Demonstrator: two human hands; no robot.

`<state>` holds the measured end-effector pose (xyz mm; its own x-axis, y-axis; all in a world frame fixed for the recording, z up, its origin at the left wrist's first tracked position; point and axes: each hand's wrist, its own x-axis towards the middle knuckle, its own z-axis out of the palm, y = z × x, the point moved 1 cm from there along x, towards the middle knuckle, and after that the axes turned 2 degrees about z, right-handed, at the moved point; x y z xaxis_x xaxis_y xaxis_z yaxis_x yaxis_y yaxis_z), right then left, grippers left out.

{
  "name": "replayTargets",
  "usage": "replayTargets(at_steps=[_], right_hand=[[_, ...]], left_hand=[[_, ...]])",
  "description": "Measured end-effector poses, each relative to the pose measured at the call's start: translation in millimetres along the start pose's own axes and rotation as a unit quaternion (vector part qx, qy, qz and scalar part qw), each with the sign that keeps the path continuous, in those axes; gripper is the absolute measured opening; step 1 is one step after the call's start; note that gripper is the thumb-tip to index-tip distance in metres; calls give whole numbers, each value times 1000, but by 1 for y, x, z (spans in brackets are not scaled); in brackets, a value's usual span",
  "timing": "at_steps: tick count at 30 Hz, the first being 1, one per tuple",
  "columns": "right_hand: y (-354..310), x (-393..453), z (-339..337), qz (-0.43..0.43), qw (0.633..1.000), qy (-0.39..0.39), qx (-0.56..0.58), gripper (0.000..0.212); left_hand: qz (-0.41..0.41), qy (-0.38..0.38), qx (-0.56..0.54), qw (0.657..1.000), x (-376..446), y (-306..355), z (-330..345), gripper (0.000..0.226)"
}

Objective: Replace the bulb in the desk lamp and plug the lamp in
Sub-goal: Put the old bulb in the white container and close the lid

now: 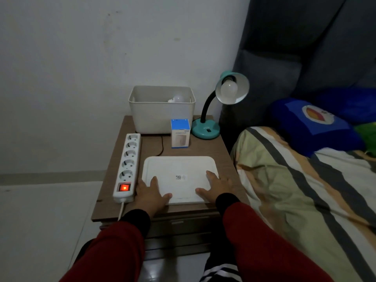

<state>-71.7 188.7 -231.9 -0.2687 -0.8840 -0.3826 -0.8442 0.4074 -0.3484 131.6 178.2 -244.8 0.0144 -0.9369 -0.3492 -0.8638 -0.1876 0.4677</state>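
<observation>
Head view, one frame. Desk lamp (206, 129), one: teal base at the far right corner of the table (227, 159), black neck rising upright, then bending right; shade (236, 86) opened toward the camera. Bulb (229, 89), one, seated in the shade, rounded end facing the camera. Second bulb (178, 98), one, lay inside the white bin (160, 117) at the table's far edge. Bulb box (180, 133), one, blue-topped, stood upright just beside the lamp base. Power strip (127, 165), one, long axis running front to back along the left edge, five sockets, switch lit red. Black cord (161, 145), one, ran on the table between bin and tray. White tray (180, 169), one. Left hand (151, 193) and right hand (216, 188) rested flat on the tray's near corners, each grip relaxed and holding nothing, well apart from the lamp.
</observation>
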Motion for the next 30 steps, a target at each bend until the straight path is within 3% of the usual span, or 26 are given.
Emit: replayTargets(at_steps=[10,17,30], right_hand=[[-1,3,6,32,999,-7,-5,83],[-11,-8,-30,9,1000,11,25,81],[-89,6,-116,-77,986,105,108,76]], left_hand=[[-6,24,21,999,6,0,2,86],[17,44,4,999,6,10,-14,83],[107,224,-98,964,18,51,-135,66]])
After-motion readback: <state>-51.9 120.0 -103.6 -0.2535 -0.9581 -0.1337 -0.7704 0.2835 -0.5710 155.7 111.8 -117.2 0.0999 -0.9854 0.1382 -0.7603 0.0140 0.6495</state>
